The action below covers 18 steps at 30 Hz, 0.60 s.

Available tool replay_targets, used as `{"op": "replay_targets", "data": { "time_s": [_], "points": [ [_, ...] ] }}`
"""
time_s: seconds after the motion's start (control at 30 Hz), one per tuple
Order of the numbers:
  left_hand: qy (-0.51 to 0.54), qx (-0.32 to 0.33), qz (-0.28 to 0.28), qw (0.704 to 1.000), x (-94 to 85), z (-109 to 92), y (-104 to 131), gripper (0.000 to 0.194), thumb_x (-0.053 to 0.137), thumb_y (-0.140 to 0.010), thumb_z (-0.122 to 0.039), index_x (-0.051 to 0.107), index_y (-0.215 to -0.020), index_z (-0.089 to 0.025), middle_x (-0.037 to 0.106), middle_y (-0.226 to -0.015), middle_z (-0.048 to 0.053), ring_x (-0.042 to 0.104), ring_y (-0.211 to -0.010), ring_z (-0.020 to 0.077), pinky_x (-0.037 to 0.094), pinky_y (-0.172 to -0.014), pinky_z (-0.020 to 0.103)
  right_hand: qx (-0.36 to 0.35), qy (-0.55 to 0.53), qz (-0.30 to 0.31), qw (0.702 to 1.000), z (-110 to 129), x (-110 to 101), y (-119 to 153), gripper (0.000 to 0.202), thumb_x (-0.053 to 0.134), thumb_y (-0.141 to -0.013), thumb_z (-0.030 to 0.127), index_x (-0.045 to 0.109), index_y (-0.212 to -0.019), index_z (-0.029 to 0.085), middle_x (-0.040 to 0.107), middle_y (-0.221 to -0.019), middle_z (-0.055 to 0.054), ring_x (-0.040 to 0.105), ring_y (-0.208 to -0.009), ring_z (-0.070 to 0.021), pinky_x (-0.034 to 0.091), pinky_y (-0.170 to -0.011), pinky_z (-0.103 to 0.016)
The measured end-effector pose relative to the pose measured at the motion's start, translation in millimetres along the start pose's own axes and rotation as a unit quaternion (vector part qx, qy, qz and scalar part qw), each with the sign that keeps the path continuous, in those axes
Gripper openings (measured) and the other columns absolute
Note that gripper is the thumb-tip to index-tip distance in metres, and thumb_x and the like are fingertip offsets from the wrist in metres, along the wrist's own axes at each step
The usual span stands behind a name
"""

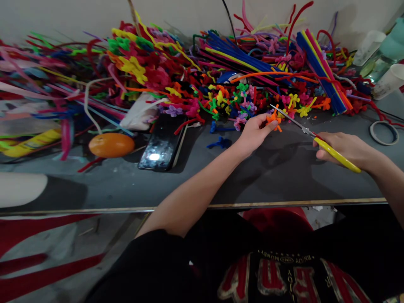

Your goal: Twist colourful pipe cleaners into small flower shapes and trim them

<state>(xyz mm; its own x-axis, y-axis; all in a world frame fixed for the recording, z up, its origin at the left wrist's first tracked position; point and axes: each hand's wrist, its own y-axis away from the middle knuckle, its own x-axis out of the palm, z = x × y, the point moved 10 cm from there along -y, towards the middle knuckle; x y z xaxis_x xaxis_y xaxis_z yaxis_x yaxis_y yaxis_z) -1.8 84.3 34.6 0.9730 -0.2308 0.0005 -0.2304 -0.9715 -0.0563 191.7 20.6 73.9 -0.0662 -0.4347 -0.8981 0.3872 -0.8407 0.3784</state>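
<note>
Between the thumb and fingers of my left hand [255, 134] is an orange pipe-cleaner flower [274, 119]. My right hand [344, 148] grips a pair of scissors [328, 152] with yellow handles, and the metal blades point up and left, close to the orange flower. Whether the blades touch it I cannot tell. Just behind my left hand lies a heap of small coloured pipe-cleaner flowers [243, 99]. A blue pipe-cleaner piece [219, 143] rests on the grey table left of my left wrist.
Loose pipe cleaners [240, 54] pile along the wall, with a multicoloured bundle [325, 73] at right. A phone [161, 145] and an orange oval object [111, 145] lie to the left. At right are a tape roll [384, 133] and a paper cup [389, 81]. The table edge [268, 205] runs before me.
</note>
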Motion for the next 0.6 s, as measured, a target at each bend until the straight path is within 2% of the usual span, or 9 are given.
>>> {"op": "replay_targets", "data": {
  "time_s": [0.1,0.23,0.4,0.6],
  "points": [
    [0.022,-0.011,0.014,1.0,4.5,0,2,0.019,0.076,-0.083,-0.034,0.073,-0.083,-0.015,0.071,-0.079,0.002,0.06,-0.073,0.0116,0.046,-0.073,0.025,0.022,0.018,0.041,0.999,7,5,-1,0.065,0.027,-0.089,0.077,0.055,-0.103,0.019,0.068,-0.102,-0.016,0.065,-0.091,-0.0343,0.036,-0.066,-0.035],
    [0.036,-0.015,0.021,0.999,6.9,-2,4,0.02,0.079,-0.079,-0.035,0.075,-0.078,-0.015,0.073,-0.078,0.004,0.061,-0.072,0.0121,0.047,-0.073,0.026,-0.01,-0.003,0.063,0.998,14,9,-1,0.067,0.023,-0.088,0.08,0.053,-0.096,0.021,0.068,-0.097,-0.014,0.063,-0.085,-0.0298,0.036,-0.066,-0.034],
    [0.029,-0.019,0.019,0.999,5.5,-2,4,0.022,0.083,-0.074,-0.037,0.077,-0.074,-0.015,0.073,-0.075,0.004,0.059,-0.069,0.0115,0.046,-0.069,0.026,-0.035,-0.039,0.077,0.996,15,12,1,0.073,0.015,-0.085,0.084,0.051,-0.089,0.021,0.065,-0.088,-0.011,0.056,-0.074,-0.0234,0.034,-0.065,-0.034],
    [0.034,-0.046,0.009,0.998,4.2,5,4,0.017,0.084,-0.075,-0.032,0.078,-0.075,-0.016,0.068,-0.068,0.002,0.056,-0.064,0.0104,0.043,-0.064,0.026,-0.021,-0.032,0.088,0.995,15,11,2,0.073,0.016,-0.085,0.085,0.051,-0.087,0.021,0.064,-0.088,-0.011,0.056,-0.073,-0.023,0.032,-0.064,-0.033]
  ]
}}
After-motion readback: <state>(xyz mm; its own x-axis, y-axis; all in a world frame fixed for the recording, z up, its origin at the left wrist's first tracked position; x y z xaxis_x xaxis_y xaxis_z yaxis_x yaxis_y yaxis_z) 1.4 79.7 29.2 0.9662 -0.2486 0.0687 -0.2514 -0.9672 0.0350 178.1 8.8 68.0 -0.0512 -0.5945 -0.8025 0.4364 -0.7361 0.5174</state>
